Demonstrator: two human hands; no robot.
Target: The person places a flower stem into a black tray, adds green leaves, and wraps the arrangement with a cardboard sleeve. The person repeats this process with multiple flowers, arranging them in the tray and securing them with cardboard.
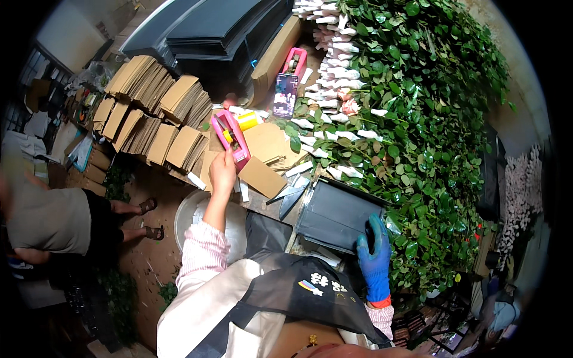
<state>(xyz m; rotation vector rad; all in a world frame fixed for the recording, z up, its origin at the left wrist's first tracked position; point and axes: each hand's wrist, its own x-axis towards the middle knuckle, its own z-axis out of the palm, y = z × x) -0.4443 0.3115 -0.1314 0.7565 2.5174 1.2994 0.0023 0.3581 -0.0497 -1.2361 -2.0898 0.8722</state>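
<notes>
My bare left hand (223,172) is at the near end of a pink tape dispenser (231,136), fingertips at its front by the tape roll; whether they pinch the tape cannot be made out. My right hand (375,250), in a blue knitted work glove, has thumb and fingers apart beside the right edge of a dark shallow tray (338,215). Between the hands lie a brown cardboard piece (262,176) and scissors (293,197). Right of the tray spreads a large heap of leafy rose stems (429,147), many with white net sleeves (344,85) over their heads.
Stacks of cardboard pieces (179,100) line the left of the bench. Behind are dark flat sheets (210,27), a phone (285,96) and a second pink dispenser (294,60). A round metal basin (181,219) stands below the bench edge. Another person (49,221) stands at far left.
</notes>
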